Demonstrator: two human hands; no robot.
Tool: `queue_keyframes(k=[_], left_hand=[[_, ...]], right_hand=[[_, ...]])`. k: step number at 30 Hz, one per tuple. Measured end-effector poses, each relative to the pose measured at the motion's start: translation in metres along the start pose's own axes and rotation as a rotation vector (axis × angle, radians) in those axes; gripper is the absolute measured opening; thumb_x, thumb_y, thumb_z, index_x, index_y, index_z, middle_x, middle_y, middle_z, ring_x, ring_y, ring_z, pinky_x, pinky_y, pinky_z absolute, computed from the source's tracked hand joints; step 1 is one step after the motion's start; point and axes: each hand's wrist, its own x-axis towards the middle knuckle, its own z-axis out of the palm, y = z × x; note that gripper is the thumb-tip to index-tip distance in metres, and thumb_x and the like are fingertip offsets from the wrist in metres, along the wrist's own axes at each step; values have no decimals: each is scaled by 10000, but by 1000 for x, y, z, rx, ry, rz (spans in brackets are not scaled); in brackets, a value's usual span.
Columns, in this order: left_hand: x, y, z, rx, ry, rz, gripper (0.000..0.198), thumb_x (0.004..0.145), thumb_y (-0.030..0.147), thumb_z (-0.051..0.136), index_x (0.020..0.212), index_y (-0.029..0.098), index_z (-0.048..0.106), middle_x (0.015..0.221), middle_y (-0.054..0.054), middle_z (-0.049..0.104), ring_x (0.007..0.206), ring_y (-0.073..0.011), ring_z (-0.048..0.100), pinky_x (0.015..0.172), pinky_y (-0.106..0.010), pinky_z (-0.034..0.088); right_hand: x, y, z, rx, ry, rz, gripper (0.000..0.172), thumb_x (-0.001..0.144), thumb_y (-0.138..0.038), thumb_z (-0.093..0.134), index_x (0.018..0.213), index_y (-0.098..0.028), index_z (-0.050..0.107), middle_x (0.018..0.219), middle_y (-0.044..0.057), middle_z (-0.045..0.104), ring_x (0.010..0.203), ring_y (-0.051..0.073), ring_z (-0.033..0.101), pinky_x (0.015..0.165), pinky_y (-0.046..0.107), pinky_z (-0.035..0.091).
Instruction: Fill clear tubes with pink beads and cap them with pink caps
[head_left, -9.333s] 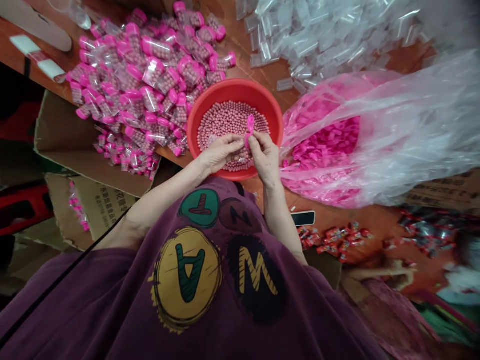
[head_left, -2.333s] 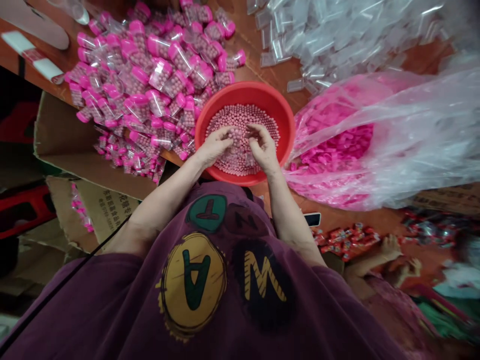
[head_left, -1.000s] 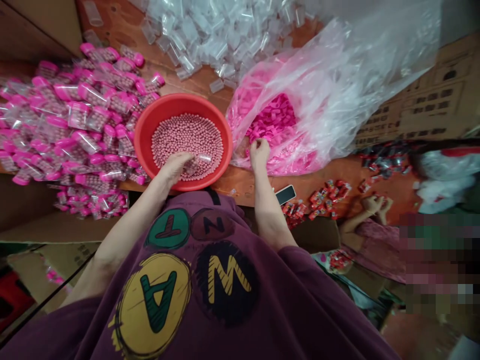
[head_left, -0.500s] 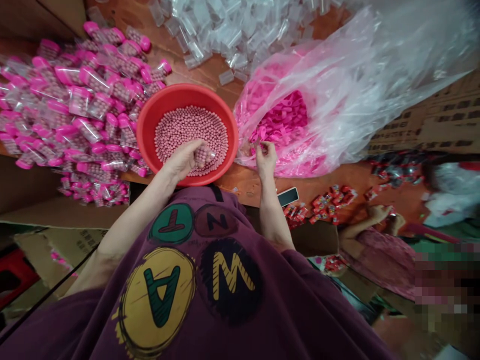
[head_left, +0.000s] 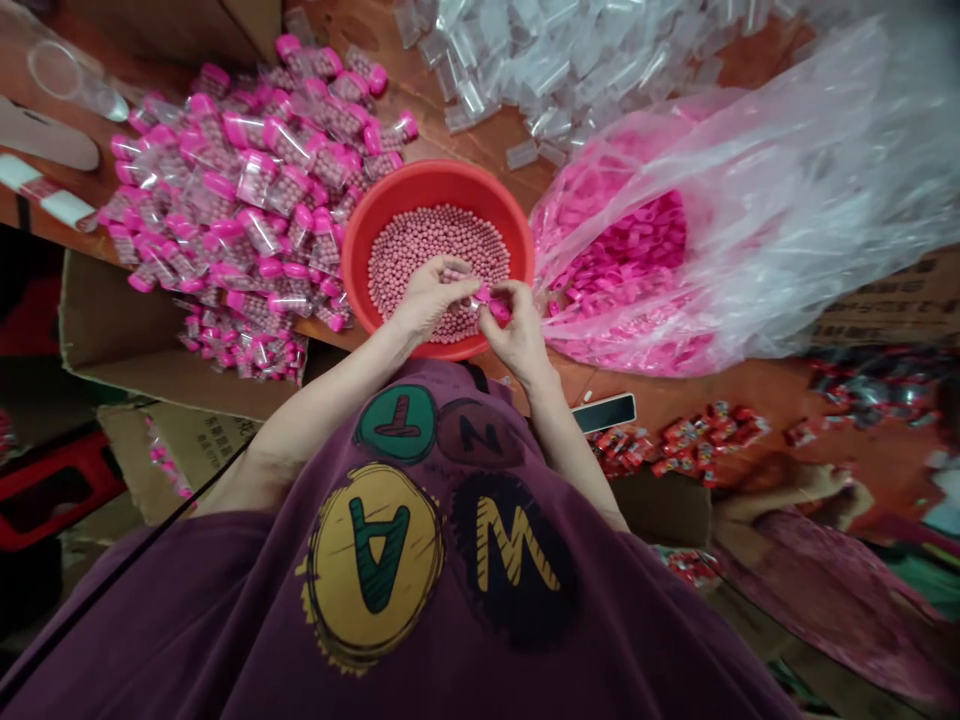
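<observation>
My left hand point(head_left: 426, 303) is closed round a small clear bottle point(head_left: 472, 302), mostly hidden by the fingers, over the front of a red basin point(head_left: 352, 262). Round pink beads point(head_left: 442, 235) fill the bottom of the basin. Opposite it, my right hand point(head_left: 523, 335) pinches a bright pink cap point(head_left: 499, 311) close to the bottle's end; whether the two touch is hard to see. Right of the basin lies a clear plastic bag point(head_left: 772, 190) with many loose pink caps point(head_left: 645, 245) in its mouth.
Capped bottles of pink beads point(head_left: 255, 180) are heaped left of the basin, some beside a cardboard box point(head_left: 161, 350). Empty clear bottles point(head_left: 570, 60) lie at the back. A phone point(head_left: 604, 413) and red wrapped pieces point(head_left: 709, 440) sit at right, near another person's arm point(head_left: 780, 495).
My right hand has left the bag with a pink cap and come over to the bottle in my left hand. The view has shifted left, showing more of the table's left end.
</observation>
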Motion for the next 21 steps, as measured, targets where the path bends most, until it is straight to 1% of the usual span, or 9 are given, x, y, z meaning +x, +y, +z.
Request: queue_keyframes(k=[2,4,8,10,13,15,17,19,21], left_hand=[[-4,-1,-1,-30,-22,12,287,829,99,813,1042,195,647,830,26,688,731,-95,670,750,-239,569],[-7,-1,-3,-72,-65,20,333,828,72,759,1126,189,667,917,4,724,820,-108,710,814,-248,600],[-8,3,-15,-127,-179,-34,521,827,52,627,1330,176,684,1058,-68,780,961,-186,775,899,-342,658],[-6,7,-23,-138,-211,-71,473,870,98,591,1324,150,712,1084,-106,794,1005,-228,791,916,-387,675],[-4,12,-30,-147,-226,-110,355,970,179,546,1241,119,767,1077,-142,808,1033,-257,797,893,-395,684],[-4,13,-31,-148,-234,-136,342,1017,193,523,1218,111,788,1056,-141,812,1030,-247,793,883,-374,678],[-6,13,-30,-153,-230,-154,327,1048,197,532,1222,111,796,1033,-119,809,1010,-219,786,895,-347,667],[-7,11,-29,-171,-218,-160,270,1057,213,601,1212,116,799,1007,-86,804,966,-178,775,904,-312,647],[-9,8,-27,-206,-205,-157,187,1036,228,701,1146,118,805,970,-58,801,895,-134,758,870,-260,617]], right_hand=[[5,-5,4,9,-9,-21,287,1029,-397,632,1283,-268,661,1257,113,778,1142,298,736,1060,524,626],[10,-7,4,13,-7,-33,285,1076,-447,600,1287,-277,691,1284,113,787,1190,307,739,1102,542,615],[17,-4,-1,43,18,30,394,1082,-622,613,1254,-287,728,1252,95,807,1159,298,753,1085,547,631],[19,0,-2,63,21,52,457,1063,-693,625,1240,-287,740,1226,85,809,1142,291,754,1087,553,634],[24,4,1,125,63,65,531,1041,-755,632,1279,-292,739,1256,77,794,1152,284,754,1100,565,634],[28,4,4,177,74,64,560,1036,-769,629,1312,-293,732,1282,73,785,1151,274,757,1085,560,644],[33,1,6,195,57,44,559,1039,-764,627,1308,-287,739,1273,66,789,1148,261,758,1079,544,648],[37,-2,6,161,34,4,539,1044,-751,629,1269,-280,761,1234,60,802,1150,252,757,1092,520,642],[40,-6,5,102,17,-44,514,1050,-732,633,1227,-274,785,1185,59,814,1135,247,758,1087,492,640]])
